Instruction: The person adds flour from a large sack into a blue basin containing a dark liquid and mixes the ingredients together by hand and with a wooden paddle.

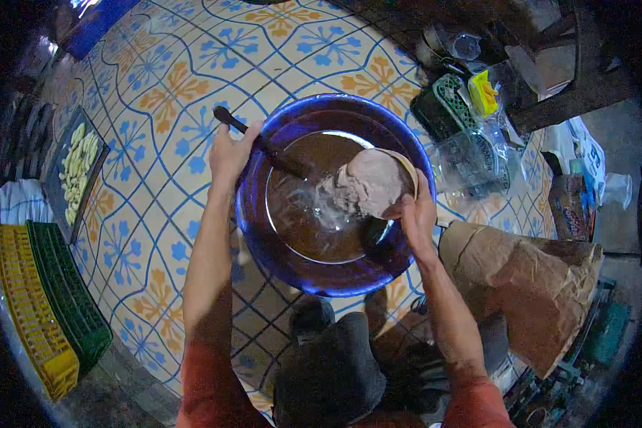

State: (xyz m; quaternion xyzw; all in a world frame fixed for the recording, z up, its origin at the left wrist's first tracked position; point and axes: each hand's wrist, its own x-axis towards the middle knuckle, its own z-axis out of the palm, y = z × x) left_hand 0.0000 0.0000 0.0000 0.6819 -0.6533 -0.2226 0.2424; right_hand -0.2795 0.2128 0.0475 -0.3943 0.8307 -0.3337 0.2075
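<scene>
A blue plastic tub [329,284] with brown liquid [303,221] stands on the tiled floor in front of me. My left hand [232,153] grips a dark long-handled stirrer [277,153] at the tub's left rim; its lower end disappears into the liquid. My right hand [417,214] holds a round, pale-rimmed scoop [406,164] tilted over the liquid, heaped with pinkish-grey powder [364,182]. Some of the powder reaches the liquid's surface, where a pale swirl shows. The scoop is mostly hidden under the powder.
Yellow [32,307] and green [68,292] crates lie left, below a dark tray [93,167] of pale pieces. A brown paper sack [521,285] lies right. Behind it sit plastic bags [478,164], a green basket [439,107], a yellow packet [483,93] and dark wooden furniture [549,107].
</scene>
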